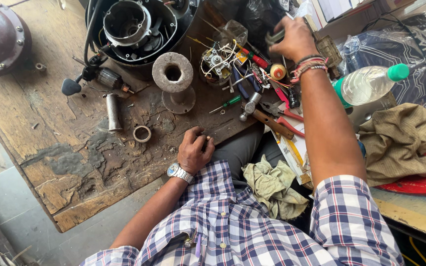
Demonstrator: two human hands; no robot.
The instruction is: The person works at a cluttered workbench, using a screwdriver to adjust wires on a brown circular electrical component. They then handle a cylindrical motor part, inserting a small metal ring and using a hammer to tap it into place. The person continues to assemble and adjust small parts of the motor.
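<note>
Near the worn wooden bench's point(50, 162) front edge the left hand point(193, 150) rests curled shut, gripping nothing visible, a metal ring point(142, 133) just left of it, while far right the right hand point(294, 39) clasps a small grey tool point(274, 37), mostly hidden, above tangled wiring point(232, 61).

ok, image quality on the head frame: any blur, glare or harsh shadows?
Head view: even daylight, soft shadows only; the right hand and the grey tool it grips are motion-blurred; the left hand on the wooden bench is sharp; bright glare on the plastic bottle and the plastic wrap; wide-angle bending at the edges.
</note>
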